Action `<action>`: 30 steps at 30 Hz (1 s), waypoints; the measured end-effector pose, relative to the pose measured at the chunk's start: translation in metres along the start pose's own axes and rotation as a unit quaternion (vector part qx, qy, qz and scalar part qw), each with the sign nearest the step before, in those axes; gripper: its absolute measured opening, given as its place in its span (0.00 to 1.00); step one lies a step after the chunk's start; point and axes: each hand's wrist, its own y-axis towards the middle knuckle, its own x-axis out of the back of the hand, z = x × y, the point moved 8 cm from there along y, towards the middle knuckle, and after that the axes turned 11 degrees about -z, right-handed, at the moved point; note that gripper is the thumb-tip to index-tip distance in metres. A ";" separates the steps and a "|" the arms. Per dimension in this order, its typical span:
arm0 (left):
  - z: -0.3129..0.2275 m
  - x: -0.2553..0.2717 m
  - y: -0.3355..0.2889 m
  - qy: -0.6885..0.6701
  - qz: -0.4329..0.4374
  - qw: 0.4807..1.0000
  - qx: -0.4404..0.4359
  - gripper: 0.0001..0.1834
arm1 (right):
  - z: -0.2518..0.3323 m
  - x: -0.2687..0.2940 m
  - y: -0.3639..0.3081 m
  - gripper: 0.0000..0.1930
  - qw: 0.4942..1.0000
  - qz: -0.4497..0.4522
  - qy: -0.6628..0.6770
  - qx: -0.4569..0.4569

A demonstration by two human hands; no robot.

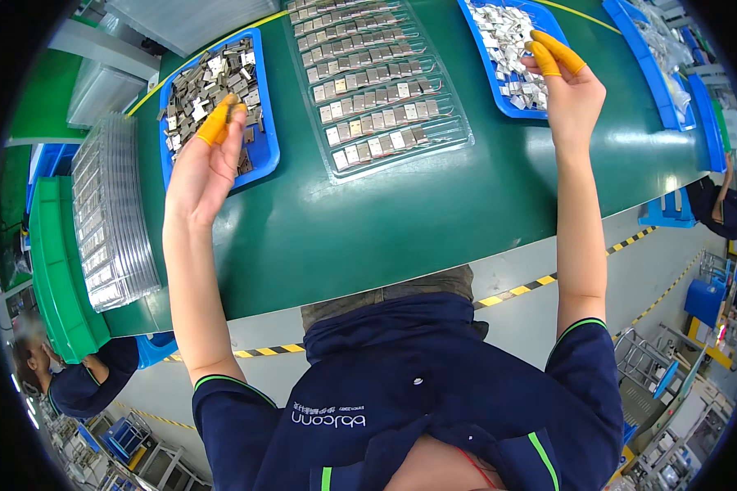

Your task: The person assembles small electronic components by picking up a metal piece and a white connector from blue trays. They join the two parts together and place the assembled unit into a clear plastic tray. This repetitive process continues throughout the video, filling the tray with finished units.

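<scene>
My left hand [206,168] is over the near side of a blue tray [267,151] of small grey metal pieces [209,86]. Yellow finger covers sit on its fingertips, which are pinched together; whatever they hold is too small to make out. At the right, my right hand [573,94], also with yellow finger covers, is at the edge of another blue tray [485,61] heaped with small white pieces [504,37]. Its fingers are drawn together, and I cannot make out what is between them. Between the hands lies a clear plastic blister tray [460,135] with rows of small metal parts [377,123].
A stack of clear trays [115,213] and a green bin [57,262] stand at the table's left end. More blue trays [647,61] line the right side of the green table [368,237]. Other people sit at the far left [98,376] and far right [721,196].
</scene>
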 end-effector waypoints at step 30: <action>0.055 -0.092 -0.062 0.300 0.080 0.943 -0.121 0.15 | 0.074 -0.103 -0.093 0.06 0.966 0.241 0.025 0.087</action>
